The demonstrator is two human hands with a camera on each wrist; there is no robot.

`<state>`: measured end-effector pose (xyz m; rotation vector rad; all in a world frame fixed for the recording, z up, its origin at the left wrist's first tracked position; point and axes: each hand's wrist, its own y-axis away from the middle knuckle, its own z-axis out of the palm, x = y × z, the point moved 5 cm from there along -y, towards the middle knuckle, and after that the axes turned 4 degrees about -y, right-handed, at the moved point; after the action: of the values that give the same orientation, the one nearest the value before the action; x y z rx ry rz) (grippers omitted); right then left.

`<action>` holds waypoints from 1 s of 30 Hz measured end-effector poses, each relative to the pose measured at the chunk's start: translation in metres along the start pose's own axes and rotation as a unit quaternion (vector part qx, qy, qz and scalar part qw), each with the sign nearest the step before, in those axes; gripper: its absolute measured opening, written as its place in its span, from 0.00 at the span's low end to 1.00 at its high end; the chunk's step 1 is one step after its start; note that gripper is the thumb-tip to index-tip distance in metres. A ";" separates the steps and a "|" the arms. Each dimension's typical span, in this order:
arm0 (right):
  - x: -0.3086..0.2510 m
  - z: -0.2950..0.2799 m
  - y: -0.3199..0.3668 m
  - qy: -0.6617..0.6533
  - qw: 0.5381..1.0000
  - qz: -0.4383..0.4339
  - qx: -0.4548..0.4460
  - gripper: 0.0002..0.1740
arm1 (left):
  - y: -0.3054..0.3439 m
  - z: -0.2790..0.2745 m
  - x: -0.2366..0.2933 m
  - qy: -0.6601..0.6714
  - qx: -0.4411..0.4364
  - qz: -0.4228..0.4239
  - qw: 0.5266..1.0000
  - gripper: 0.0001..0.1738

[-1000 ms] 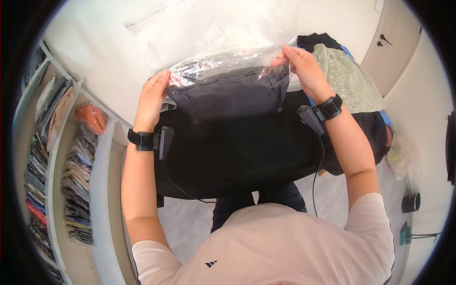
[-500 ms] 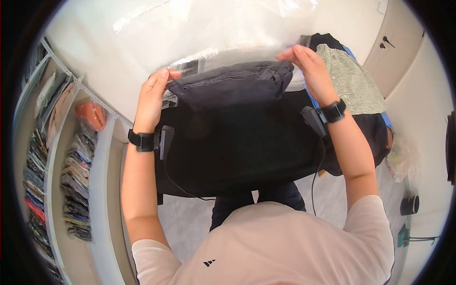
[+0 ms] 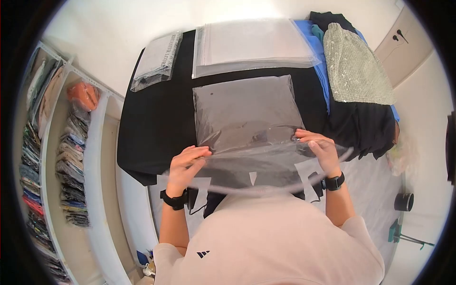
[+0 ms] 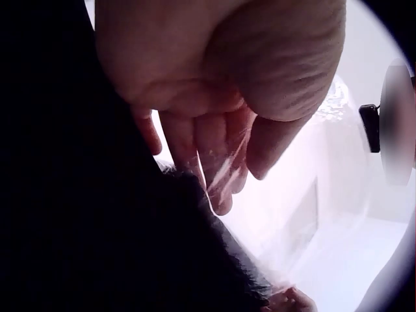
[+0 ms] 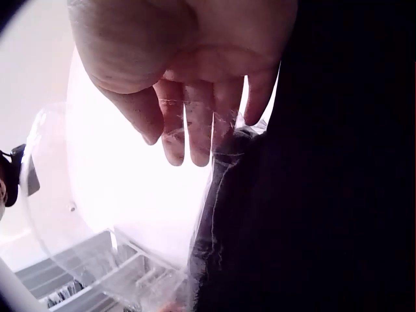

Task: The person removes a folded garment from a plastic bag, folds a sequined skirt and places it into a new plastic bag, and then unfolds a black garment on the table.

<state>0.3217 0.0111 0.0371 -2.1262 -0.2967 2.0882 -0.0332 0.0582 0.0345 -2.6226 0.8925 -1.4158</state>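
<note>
A dark folded garment (image 3: 247,109) lies flat inside a clear plastic bag (image 3: 228,166), whose loose, see-through end stretches toward the person's body. At the near left corner of the garment, my left hand (image 3: 186,166) touches the bag with fingers extended. My right hand (image 3: 324,151) rests on the film at the opposite near corner. In the left wrist view, clear film crosses the straight fingers of the left hand (image 4: 221,91), beside dark cloth. The right wrist view shows the right hand (image 5: 188,71) with straight fingers against film and the dark garment's edge.
On the black-covered table (image 3: 147,109), a stack of clear bags (image 3: 251,45) lies at the back, with a packed parcel (image 3: 156,57) to its left. A sequined grey-green garment (image 3: 354,71) lies over blue and black cloth on the right. Shelves (image 3: 107,190) of bagged clothes stand at left.
The bagged garment, earlier raised above the table's far side, now lies flat and nearer the body. Both hands have moved down toward the body, and the bag's loose end now points nearward.
</note>
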 end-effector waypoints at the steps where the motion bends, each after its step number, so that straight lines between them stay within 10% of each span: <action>1: 0.001 0.000 0.002 -0.001 1.000 0.002 0.001 0.11 | 0.001 -0.003 0.004 0.066 0.048 -0.005 0.997 0.10; 17: 0.012 -0.007 0.008 0.119 0.989 -0.041 0.081 0.09 | 0.007 -0.004 -0.001 0.050 0.158 -0.007 0.986 0.14; 19: 0.012 -0.006 0.006 0.145 0.981 -0.015 0.132 0.13 | 0.005 0.000 -0.007 0.087 0.196 -0.172 0.961 0.18; 30: 0.018 0.006 0.004 0.097 0.948 0.095 0.286 0.20 | -0.015 0.006 -0.025 -0.055 0.231 -0.216 0.947 0.20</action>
<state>0.3159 0.0118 0.0189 -2.0166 0.4992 1.7352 -0.0323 0.0814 0.0167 -2.5663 -0.0474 -1.3226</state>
